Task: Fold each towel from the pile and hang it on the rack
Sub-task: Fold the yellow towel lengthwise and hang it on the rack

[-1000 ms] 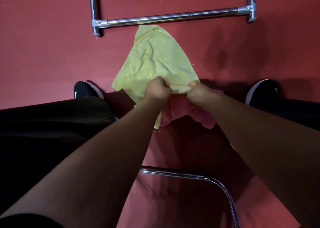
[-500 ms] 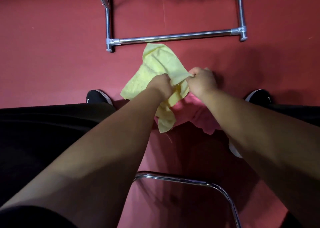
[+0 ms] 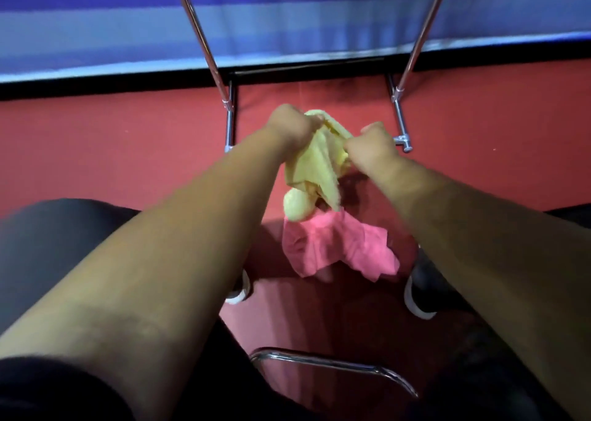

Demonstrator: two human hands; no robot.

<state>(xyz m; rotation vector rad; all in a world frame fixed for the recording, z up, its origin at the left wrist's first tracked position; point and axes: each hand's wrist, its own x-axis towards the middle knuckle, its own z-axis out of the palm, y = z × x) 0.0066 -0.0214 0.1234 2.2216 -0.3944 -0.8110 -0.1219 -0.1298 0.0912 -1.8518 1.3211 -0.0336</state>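
Folding is the step I judge to be in hand. My left hand (image 3: 294,123) and right hand (image 3: 372,145) are both closed on the upper edge of the yellow towel (image 3: 315,171), fingers curled round bunched cloth, the two fists near each other but apart. The towel hangs crumpled below them, its lower end rolled into a lump over the pink towel (image 3: 339,244), which lies rumpled on the red floor (image 3: 128,139) between my shoes (image 3: 422,296). I cannot tell whether the two cloths touch, and the blur hides which corners I hold. On the far side of my hands stands the chrome rack (image 3: 204,37). Its two uprights run out of the top of the view, so its hanging bar is not shown. Near me a curved chrome tube (image 3: 332,361), likely a chair frame, crosses low. Next, I reckon, I must draw the hands apart to spread the cloth, bring edge to edge for a clean fold, then raise it toward the bar.
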